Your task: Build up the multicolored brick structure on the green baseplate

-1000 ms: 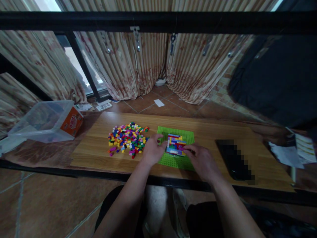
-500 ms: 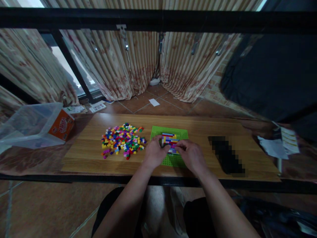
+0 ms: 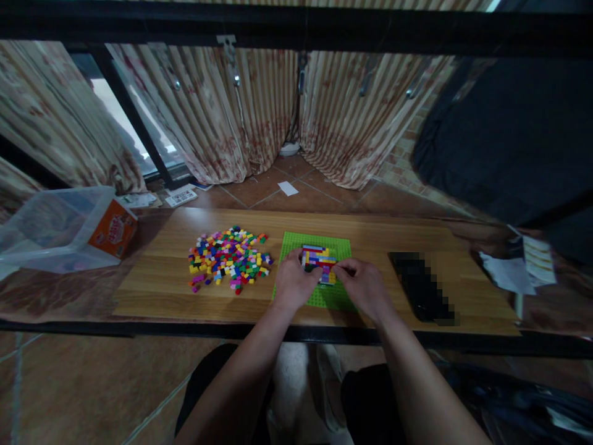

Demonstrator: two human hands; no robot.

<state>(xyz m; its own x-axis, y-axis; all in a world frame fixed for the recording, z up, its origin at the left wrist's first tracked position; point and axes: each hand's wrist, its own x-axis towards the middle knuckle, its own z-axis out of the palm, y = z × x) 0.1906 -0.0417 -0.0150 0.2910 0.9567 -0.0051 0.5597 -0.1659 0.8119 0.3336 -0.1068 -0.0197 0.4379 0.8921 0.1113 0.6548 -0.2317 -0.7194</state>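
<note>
A block of multicoloured toy bricks (image 3: 319, 254) stands on a green studded baseplate (image 3: 341, 242) in the middle of the table. My left hand (image 3: 296, 283) is curled around its left side, fingers at the far left edge and thumb on the near part. At the right edge of the brick block, my right hand (image 3: 365, 285) is closed in a pinch with its fingertips against the bricks. Whether a small loose brick sits between those fingertips is too small to tell. Both hands partly cover the baseplate.
A pile of loose toy bricks (image 3: 229, 256) lies left of the baseplate on the wooden tabletop (image 3: 157, 278). Farther left is a clear plastic bin (image 3: 60, 228) with an orange label. A black, pixelated object (image 3: 419, 287) lies to the right, with papers (image 3: 507, 272) beyond it.
The view has shifted slightly. My left hand has slid a little to the right along the bricks, and my right fingertips have moved slightly off their top toward the right edge.
</note>
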